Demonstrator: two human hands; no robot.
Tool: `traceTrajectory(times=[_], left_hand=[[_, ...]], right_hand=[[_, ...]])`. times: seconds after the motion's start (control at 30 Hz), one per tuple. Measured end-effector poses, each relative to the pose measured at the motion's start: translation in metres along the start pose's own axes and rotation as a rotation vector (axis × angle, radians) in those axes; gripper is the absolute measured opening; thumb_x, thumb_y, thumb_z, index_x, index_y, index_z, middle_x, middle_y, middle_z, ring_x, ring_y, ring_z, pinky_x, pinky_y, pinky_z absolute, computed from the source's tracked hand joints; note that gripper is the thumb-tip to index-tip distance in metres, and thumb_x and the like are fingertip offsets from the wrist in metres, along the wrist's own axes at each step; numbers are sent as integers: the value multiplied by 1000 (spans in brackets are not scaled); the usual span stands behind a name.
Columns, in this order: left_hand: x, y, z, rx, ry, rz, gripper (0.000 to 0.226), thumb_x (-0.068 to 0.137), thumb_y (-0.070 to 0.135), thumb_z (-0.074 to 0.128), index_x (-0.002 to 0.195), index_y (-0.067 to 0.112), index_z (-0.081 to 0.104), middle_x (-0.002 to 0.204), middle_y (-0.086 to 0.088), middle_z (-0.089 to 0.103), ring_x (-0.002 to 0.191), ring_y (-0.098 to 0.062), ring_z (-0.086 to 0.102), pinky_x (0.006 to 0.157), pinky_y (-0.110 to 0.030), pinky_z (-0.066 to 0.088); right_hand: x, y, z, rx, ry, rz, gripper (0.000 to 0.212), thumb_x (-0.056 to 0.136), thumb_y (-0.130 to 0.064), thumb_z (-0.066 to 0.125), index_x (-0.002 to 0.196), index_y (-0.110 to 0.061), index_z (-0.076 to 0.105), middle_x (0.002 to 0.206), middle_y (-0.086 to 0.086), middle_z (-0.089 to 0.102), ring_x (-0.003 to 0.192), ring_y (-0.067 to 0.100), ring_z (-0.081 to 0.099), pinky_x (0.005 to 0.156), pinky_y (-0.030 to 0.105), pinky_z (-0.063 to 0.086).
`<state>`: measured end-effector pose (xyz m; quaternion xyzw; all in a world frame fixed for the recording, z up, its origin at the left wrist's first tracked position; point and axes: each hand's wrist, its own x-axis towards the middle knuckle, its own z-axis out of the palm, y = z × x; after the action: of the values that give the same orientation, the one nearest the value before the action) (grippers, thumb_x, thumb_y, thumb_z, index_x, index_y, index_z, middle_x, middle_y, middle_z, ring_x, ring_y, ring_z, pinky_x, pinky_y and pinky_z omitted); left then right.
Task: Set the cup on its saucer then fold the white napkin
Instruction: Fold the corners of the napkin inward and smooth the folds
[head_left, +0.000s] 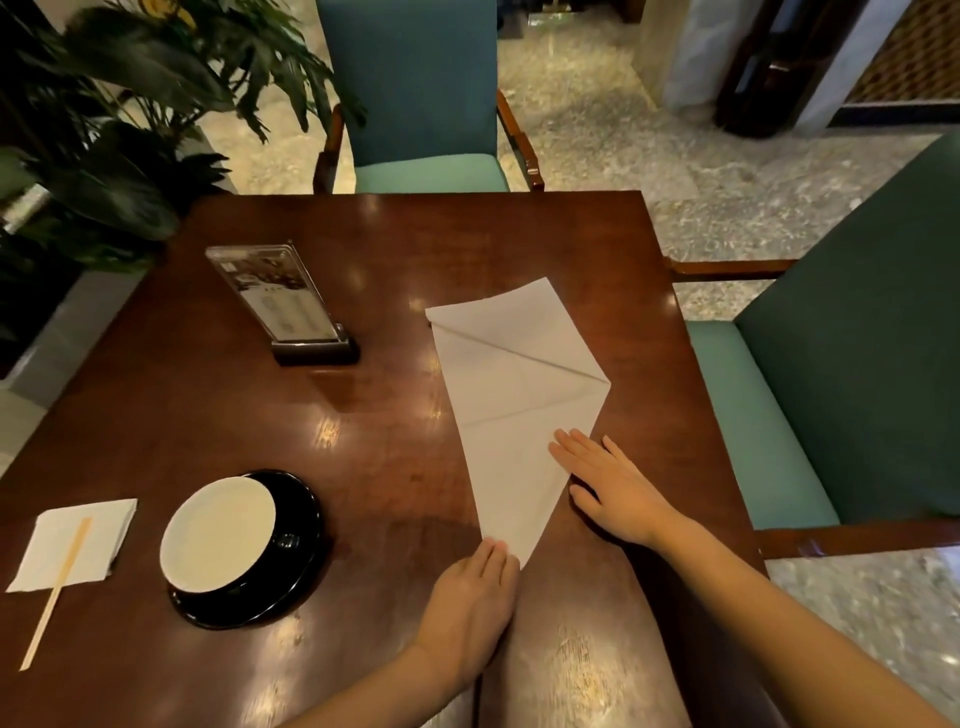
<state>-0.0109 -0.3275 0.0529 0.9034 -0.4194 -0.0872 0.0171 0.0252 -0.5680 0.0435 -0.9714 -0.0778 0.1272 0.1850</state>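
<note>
White napkin (511, 395) lies toward the right edge of your table (363, 249), folded into a long kite shape with its narrow tip pointing at the near edge and a broad flap folded over at the far end; creases cross its middle. Your left hand (475, 597) lies flat, palm down, fingers pressed together, with the fingertips (493, 551) pinning the napkin's near tip to the wood; your right hand (613, 483) also lies flat, fingers slightly spread, the fingertips (563, 441) resting on the napkin's right slanted edge while the palm sits on the bare table just beside it; neither hand pinches anything.

Your cup (218, 535), black outside and pale inside, already sits on its black saucer (306, 519) near the left part of the near edge, well apart from the napkin; a small paper napkin (104, 535) lies at the left edge with a wooden stirrer (60, 587) across it; a clear menu stand (280, 296) on a dark base stands tilted back toward the middle left; a teal chair (410, 104) faces the far edge.
</note>
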Motion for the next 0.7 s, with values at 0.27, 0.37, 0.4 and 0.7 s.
traceTrajectory(times=[0.27, 0.37, 0.4, 0.7], left_hand=[[25, -5, -72, -181, -152, -208, 35, 79, 3, 45, 105, 16, 64, 105, -11, 67, 95, -34, 61, 74, -35, 45], [44, -35, -106, -417, -51, -220, 35, 80, 6, 46, 102, 22, 69, 105, -3, 70, 98, -23, 62, 84, -28, 47], [51, -48, -117, -535, -43, -238, 32, 81, 5, 48, 99, 19, 71, 98, 1, 71, 91, -18, 64, 82, -25, 48], [123, -142, -135, -1225, 143, -792, 27, 87, -4, 48, 96, 5, 71, 91, -16, 67, 67, -19, 60, 41, -16, 46]], right_hand=[[-3, 6, -3, 77, 81, -20, 51, 95, -22, 45, 143, -30, 33, 154, -11, 23, 144, 7, 14, 115, 25, -2], [-5, 14, -3, 84, 166, -21, 43, 90, -17, 54, 131, -28, 52, 143, -8, 46, 132, 14, 39, 112, 25, 18], [-4, 17, -5, 93, 180, 0, 41, 89, -18, 55, 128, -28, 55, 137, -8, 53, 125, 15, 44, 107, 26, 25], [34, 37, -40, -41, 291, 220, 21, 90, -28, 55, 110, -24, 63, 109, -3, 60, 101, 24, 46, 78, 34, 30]])
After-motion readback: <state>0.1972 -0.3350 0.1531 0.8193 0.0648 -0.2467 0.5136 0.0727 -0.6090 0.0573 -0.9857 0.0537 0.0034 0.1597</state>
